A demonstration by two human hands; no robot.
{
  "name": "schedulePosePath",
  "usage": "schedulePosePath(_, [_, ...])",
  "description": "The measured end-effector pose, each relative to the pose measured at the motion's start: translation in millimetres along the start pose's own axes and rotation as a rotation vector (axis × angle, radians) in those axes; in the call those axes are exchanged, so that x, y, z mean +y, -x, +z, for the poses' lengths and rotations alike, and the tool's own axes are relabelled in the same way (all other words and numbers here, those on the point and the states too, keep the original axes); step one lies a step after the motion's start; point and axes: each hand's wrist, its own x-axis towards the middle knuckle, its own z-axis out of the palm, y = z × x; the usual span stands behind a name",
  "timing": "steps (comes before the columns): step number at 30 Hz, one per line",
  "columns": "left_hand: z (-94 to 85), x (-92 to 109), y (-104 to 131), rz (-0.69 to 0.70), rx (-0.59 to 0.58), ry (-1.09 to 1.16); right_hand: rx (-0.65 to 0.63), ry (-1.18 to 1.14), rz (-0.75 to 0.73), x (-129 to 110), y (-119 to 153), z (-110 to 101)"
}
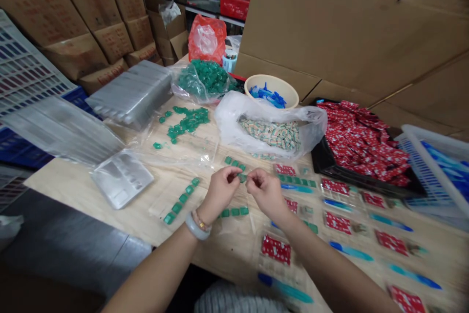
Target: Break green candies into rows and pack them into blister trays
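My left hand and my right hand meet over the middle of the table, thumbs and fingertips pinched together. Between them is a small green square piece, partly covered by the fingertips. Just beyond lies a short row of similar green squares. Another green row sits below my hands, and one more row runs slantwise left of my left hand. Beside my right hand, clear plastic trays hold red patterned packets and blue pen-like tools.
Loose green pieces lie behind, near a bag of green pieces. A white bag of striped pieces, a cream bowl and a black tray of red packets stand farther back. Stacked clear trays are left.
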Motion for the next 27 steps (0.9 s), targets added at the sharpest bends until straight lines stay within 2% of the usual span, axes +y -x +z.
schedulePosePath(3, [-3.2, 1.1, 1.5, 0.096, 0.061, -0.113, -0.027, -0.076, -0.025, 4.7, 2.1, -1.7])
schedulePosePath(6, [-6.8, 4.1, 0.9, -0.014, -0.030, 0.080, -0.003, -0.174, -0.091, 9.0, 3.7, -5.8])
schedulePosePath(8, [-7.6, 6.6, -0.1, -0.098, -0.115, 0.270, -0.001, -0.171, -0.187, 10.4, 4.7, -8.7])
schedulePosePath(10, [-5.9, 8.6, -0.8, -0.133, -0.153, 0.377, -0.036, -0.144, -0.291, 10.2, 5.7, -10.1])
schedulePosePath(12, [-2.5, 9.6, -0.9, -0.140, -0.136, 0.381, -0.054, -0.141, -0.331, 9.4, 6.5, -10.3])
schedulePosePath(15, [2.3, 9.6, 0.5, -0.149, -0.082, 0.292, -0.035, -0.160, -0.303, 9.8, 6.7, -10.5])
schedulePosePath(17, [3.4, 10.1, 2.2, -0.161, -0.102, 0.243, -0.034, -0.202, -0.261, 12.3, 6.0, -11.7])
schedulePosePath(19, [3.0, 11.9, 4.0, -0.178, -0.178, 0.249, -0.021, -0.314, -0.160, 16.4, 5.1, -12.9])
schedulePosePath(21, [2.6, 14.7, 5.2, -0.196, -0.248, 0.283, -0.011, -0.519, 0.012, 20.6, 4.7, -13.1])
schedulePosePath(24, [4.1, 19.1, 5.4, -0.198, -0.276, 0.324, -0.020, -0.889, 0.267, 23.5, 5.4, -11.2])
schedulePosePath(27, [6.5, 22.0, 3.9, -0.163, -0.293, 0.291, -0.032, -1.117, 0.393, 22.4, 6.0, -9.1])
